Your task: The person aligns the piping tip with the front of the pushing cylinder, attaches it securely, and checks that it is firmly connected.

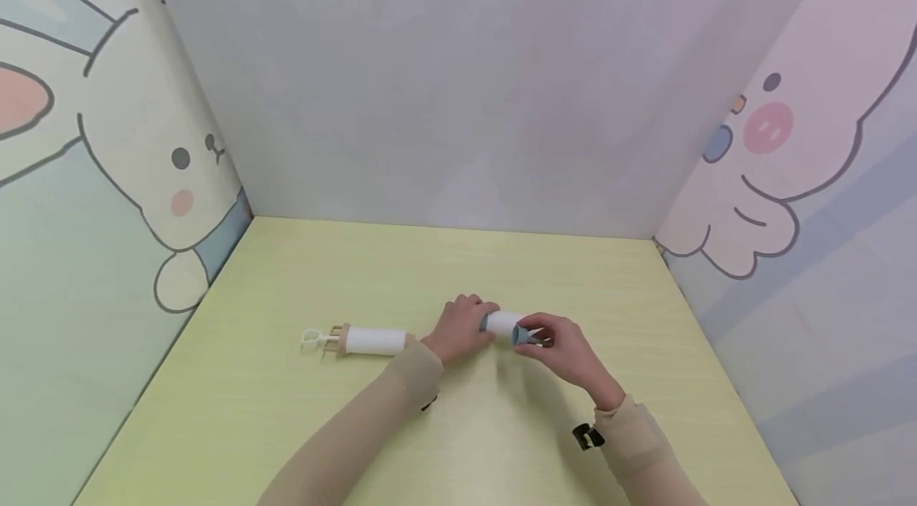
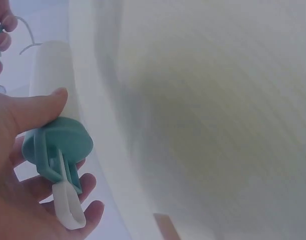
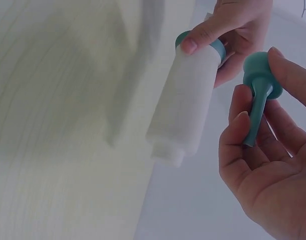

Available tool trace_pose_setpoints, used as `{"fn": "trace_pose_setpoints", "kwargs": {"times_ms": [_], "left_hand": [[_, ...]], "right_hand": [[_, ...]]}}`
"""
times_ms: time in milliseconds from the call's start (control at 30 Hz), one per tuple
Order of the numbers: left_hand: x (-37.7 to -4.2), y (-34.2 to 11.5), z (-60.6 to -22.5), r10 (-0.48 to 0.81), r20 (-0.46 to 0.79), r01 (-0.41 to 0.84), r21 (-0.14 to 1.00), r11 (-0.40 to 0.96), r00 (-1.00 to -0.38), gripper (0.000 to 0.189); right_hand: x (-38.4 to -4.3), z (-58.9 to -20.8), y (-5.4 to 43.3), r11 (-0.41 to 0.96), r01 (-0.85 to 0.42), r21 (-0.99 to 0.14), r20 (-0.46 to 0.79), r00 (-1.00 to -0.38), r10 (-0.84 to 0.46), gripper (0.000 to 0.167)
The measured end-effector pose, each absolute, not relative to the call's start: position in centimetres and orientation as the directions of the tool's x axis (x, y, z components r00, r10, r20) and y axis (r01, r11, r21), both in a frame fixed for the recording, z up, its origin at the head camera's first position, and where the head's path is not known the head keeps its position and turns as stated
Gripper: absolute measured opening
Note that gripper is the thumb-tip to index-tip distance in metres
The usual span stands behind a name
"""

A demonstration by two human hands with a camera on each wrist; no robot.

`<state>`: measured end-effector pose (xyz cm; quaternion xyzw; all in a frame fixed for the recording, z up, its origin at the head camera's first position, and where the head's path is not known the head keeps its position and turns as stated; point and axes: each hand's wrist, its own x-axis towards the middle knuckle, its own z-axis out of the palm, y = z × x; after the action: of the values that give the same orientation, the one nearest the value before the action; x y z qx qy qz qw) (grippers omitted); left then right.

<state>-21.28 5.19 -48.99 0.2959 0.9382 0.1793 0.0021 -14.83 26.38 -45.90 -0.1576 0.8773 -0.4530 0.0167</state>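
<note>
My left hand (image 1: 464,329) grips a white syringe-like tube (image 1: 505,321) by its teal collar (image 2: 70,137), thumb along the barrel. A white pull handle (image 2: 67,205) sticks out behind the collar. At the tube's other end, a narrow bare white neck (image 3: 168,154) shows in the right wrist view. My right hand (image 1: 566,351) pinches a teal nozzle cap (image 3: 258,75) with a flared cup and a thin stem. In the right wrist view, the cap is apart from the tube. Both things are held above the table.
A second syringe-like tube (image 1: 376,341), white with beige ends and a white ring handle (image 1: 311,339), lies on the yellow table (image 1: 344,267) left of my hands. Grey and cartoon-printed walls (image 1: 430,92) enclose the table at the back and sides.
</note>
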Motion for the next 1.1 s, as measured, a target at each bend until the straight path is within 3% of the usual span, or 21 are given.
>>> {"fn": "trace_pose_setpoints", "kwargs": {"times_ms": [633, 1100], "left_hand": [[-20.1, 1.9, -46.2, 0.510, 0.186, 0.535, 0.444, 0.719, -0.840, 0.044], [-19.3, 0.5, -45.8, 0.511, 0.234, 0.557, 0.455, 0.695, -0.827, 0.045]], "right_hand": [[-15.2, -44.3, 28.5, 0.552, -0.235, -0.800, 0.124, -0.965, -0.230, 0.034], [-15.4, -44.9, 28.6, 0.544, -0.210, -0.813, 0.101, -0.970, -0.223, 0.034]]}}
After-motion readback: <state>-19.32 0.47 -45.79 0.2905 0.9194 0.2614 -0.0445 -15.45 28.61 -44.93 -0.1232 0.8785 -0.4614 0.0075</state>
